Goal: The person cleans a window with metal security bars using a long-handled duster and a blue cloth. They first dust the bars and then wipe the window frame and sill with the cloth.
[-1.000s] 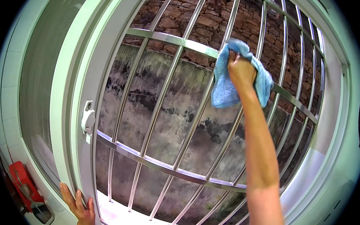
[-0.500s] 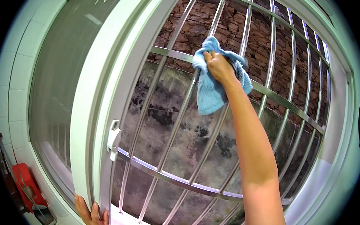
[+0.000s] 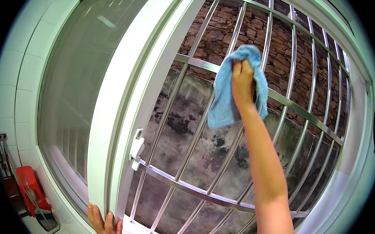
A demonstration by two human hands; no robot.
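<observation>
A light blue cloth (image 3: 225, 106) is gripped in my right hand (image 3: 244, 84), its loose end hanging below the fingers. The cloth lies against the upper part of the metal window bars (image 3: 205, 64), over a flat crossbar and a vertical bar. My right arm is stretched up from the lower edge. At the bottom left, my left hand (image 3: 104, 223) rests with its fingers spread on the white sliding window frame (image 3: 120, 114). A white latch (image 3: 136, 149) sits on that frame above the left hand.
Behind the bars rise a stained grey wall (image 3: 183, 117) and rough brown stonework (image 3: 278, 58). To the left are a glass pane (image 3: 71, 91) and white tiles (image 3: 7, 71). A red plastic object (image 3: 33, 189) hangs at the lower left.
My right hand has turned more upright and shifted slightly right along the bars with the cloth. The whole view has moved a little; my left hand stays on the frame.
</observation>
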